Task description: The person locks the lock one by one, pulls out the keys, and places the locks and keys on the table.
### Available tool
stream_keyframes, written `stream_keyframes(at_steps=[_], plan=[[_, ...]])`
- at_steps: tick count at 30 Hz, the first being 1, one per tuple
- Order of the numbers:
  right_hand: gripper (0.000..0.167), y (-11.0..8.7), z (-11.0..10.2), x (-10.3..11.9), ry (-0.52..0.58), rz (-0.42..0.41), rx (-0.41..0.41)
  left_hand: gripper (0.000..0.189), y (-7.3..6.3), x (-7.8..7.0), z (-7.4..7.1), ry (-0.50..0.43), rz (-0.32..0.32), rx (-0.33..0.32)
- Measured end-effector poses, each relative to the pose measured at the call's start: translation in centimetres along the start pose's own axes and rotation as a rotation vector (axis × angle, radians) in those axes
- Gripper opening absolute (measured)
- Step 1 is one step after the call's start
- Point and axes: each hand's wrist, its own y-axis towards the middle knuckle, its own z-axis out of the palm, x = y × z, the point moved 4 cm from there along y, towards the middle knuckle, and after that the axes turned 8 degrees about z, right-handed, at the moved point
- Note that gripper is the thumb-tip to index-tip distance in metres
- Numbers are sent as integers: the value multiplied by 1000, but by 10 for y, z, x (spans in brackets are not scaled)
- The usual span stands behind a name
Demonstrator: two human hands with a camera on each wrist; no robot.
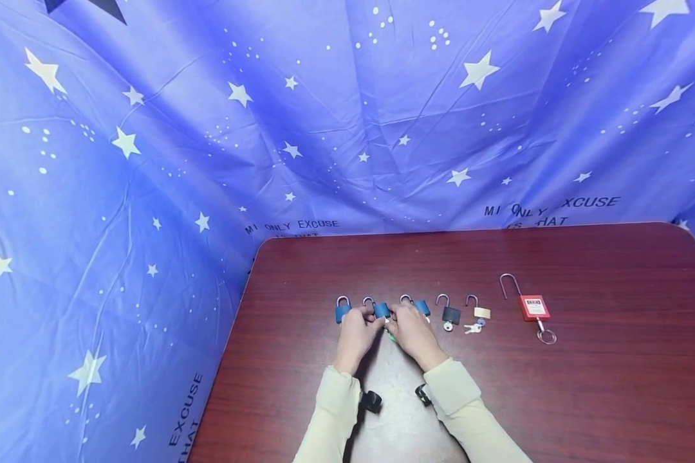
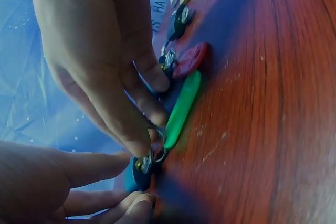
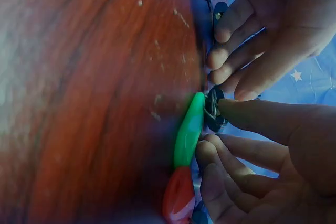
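- The second blue padlock from the left (image 1: 381, 310) lies on the table (image 1: 614, 386), between the fingers of both hands, its metal hoop unfastened.
- The left hand (image 1: 357, 331) pinches this padlock between thumb and fingertips, the gap only as wide as the padlock's body.
- The right hand (image 1: 411, 331) has its thumb and fingers drawn nearly together at the bottom of the same padlock, pinching the key (image 3: 214, 109) there.
- A green tag (image 2: 182, 109) hangs by a ring from that key and lies on the table just beside the right hand's fingers.
- A red tag (image 2: 192, 60) lies near the far end of the green one, next to the third blue padlock (image 1: 421, 307), which is partly covered by the right hand.
- The leftmost blue padlock (image 1: 342, 313) is just beside the left hand, its hoop closed.
- To the right, in the same row, lie a black padlock (image 1: 451, 315) and a brass-coloured padlock (image 1: 482, 313), both unfastened, with keys.
- Well apart at the right end is a red padlock (image 1: 535, 307) with a long, unfastened hoop and a key ring (image 1: 547, 336).
- Behind the table hangs a blue cloth (image 1: 336, 128) printed with white stars and dark lettering.
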Motion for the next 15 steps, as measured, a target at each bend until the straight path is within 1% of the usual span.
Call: stream_keyframes(at_steps=[4, 6, 10, 13, 15], plan=[[28, 1, 3, 2, -1, -1, 1, 15, -2, -1, 5, -28, -16, -21], [27, 1, 4, 2, 1, 8, -6, 14, -3, -1, 8, -45, -8, -44], [30, 3, 7, 1, 31, 40, -7, 23, -6, -1, 14, -87, -18, -87], [30, 3, 7, 0, 74, 80, 19, 25, -7, 1, 15, -118, -37, -95], [31, 4, 7, 0, 113, 109, 50, 26, -8, 4, 14, -138, -51, -103]])
